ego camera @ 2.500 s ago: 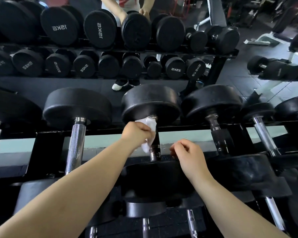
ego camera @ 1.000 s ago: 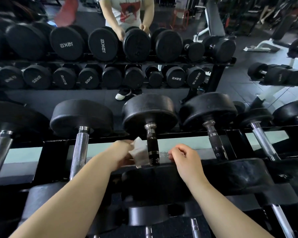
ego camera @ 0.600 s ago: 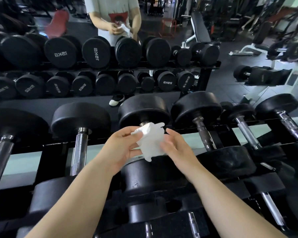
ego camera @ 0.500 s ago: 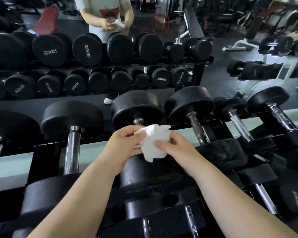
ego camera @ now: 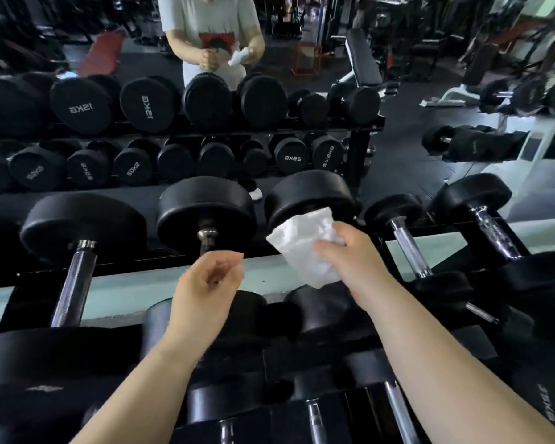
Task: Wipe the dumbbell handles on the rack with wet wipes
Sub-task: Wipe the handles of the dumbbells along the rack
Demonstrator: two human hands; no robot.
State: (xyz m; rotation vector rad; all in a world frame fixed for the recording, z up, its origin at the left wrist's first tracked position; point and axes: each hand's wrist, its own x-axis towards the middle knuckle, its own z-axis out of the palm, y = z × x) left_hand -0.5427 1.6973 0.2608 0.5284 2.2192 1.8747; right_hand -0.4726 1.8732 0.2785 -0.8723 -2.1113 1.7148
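White wipe (ego camera: 302,248): your right hand (ego camera: 356,264) pinched it over the dumbbell (ego camera: 308,197), lying lengthwise away from you.
Left hand (ego camera: 209,283): slack, empty.

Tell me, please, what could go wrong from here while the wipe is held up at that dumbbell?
1. The right hand grips the wet wipe at one side only; it hangs loose and might slip down among the lower dumbbells.
2. The crumpled wipe hides the handle and may cover only part of it.
3. The left hand hovers empty near closely packed dumbbell heads; fingers could get pinched if one rolls.
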